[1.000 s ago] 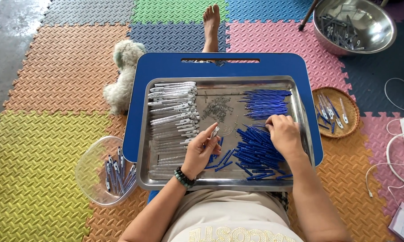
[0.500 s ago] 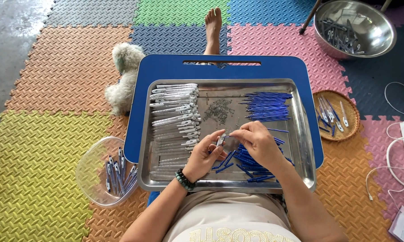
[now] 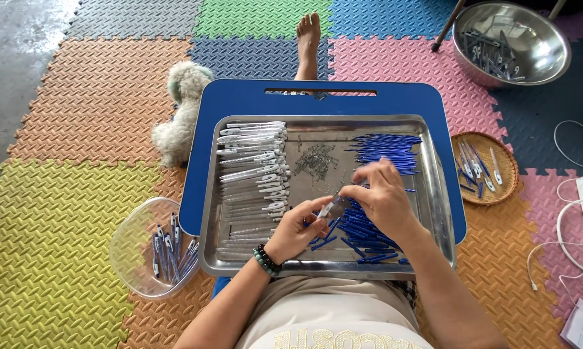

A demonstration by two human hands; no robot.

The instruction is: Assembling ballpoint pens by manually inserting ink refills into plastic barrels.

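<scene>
The left hand (image 3: 296, 227) is closed around a clear pen barrel (image 3: 329, 207), pinching it between thumb and fingers with its tip pointing up and to the right. The right hand (image 3: 382, 197) meets it there, its thumb and forefinger pressed together at the end of the barrel; whether a small part sits between those fingertips is too small to tell. Both hands hover over the middle of a steel tray (image 3: 434, 194), just above a heap of blue pen parts (image 3: 362, 236) lying in its near right corner. A neater bundle of blue refills (image 3: 385, 147) lies at the far right of the tray, a small pile of springs (image 3: 315, 160) in the middle, and rows of clear pen barrels (image 3: 253, 168) down the left side. The tray rests on a blue lap table (image 3: 240, 100). To the left on the foam mat (image 3: 59, 258) stands a clear plastic bowl (image 3: 127, 239) with finished pens in it. To the right sits a wicker dish (image 3: 508, 165) with a few pens, and further back a steel bowl (image 3: 550, 39) holding more. A fluffy white dog (image 3: 178, 110) lies beside the table's left edge
</scene>
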